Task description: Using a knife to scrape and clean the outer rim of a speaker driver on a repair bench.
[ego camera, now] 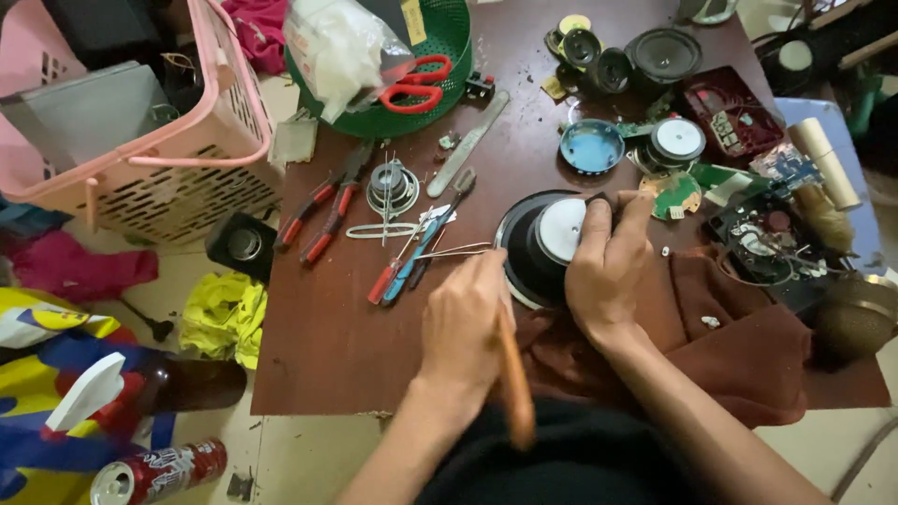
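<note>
Baskets come first as I scan from the left: a pink slotted basket (168, 140) fills the upper left of the frame, and a green round basket (440, 56) sits beside it at the top edge, with red-handled scissors (412, 84) and a white plastic bag (341, 47) resting in it. Down at the lower left I see a red drink can (159, 472) lying on the floor. On the brown table (327, 337), left of centre, red-handled pliers (323, 210) lie next to a small bare speaker (391, 187), and a few screwdrivers (412, 262) lie just right of those.

Near the lower centre my left hand (463, 323) is closed around an orange stick-like tool handle (514, 379); the handle is blurred and I cannot make out its tip. Just right of it, my right hand (608, 266) is curled over the large black speaker (543, 245), fingers pressing on its white-capped magnet. The speaker lies face down at the centre of the frame, partly on a rust-brown cloth (739, 346).

Toward the upper right I see a blue round lid (591, 147), more loose speakers (636, 56) and green circuit boards (678, 194).
</note>
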